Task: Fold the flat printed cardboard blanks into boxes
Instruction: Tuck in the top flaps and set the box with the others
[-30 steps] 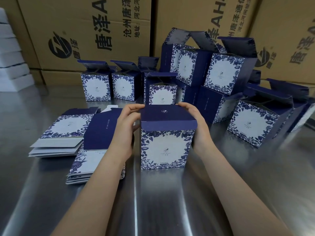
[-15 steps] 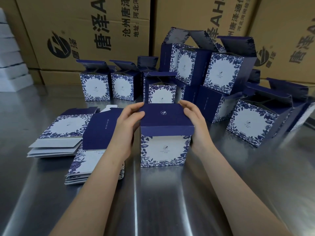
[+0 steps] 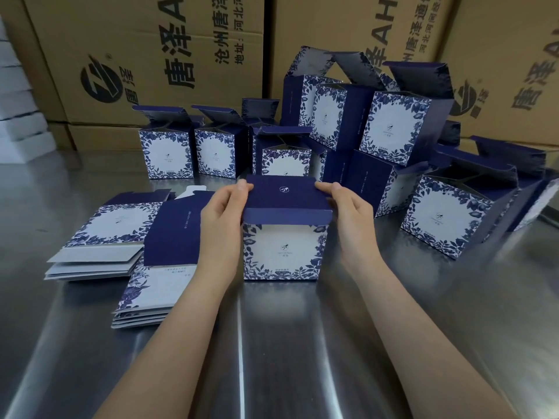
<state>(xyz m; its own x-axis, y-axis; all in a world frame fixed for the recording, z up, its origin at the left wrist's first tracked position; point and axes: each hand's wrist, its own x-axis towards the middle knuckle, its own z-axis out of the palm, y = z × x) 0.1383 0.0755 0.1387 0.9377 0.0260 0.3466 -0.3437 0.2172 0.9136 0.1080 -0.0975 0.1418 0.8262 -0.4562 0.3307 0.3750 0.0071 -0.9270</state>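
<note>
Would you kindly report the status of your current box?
Left hand, right hand hold the navy lid's sides. Blue-and-white floral cardboard box upright, lid down, its lip outside the front. Way clear; flat printed cardboard blanks lie left.

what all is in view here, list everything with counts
held box: one, blue and white, table centre
folded boxes: ten or more, blue and white, behind and right of it, some stacked
blanks: two flat stacks, blue and white, left of the held box
cartons: at least three, brown, along the back
white slabs: one stack, white, far left edge
table: one, steel, under everything
left hand: one, grips the held box's top left
right hand: one, grips its top right
</note>
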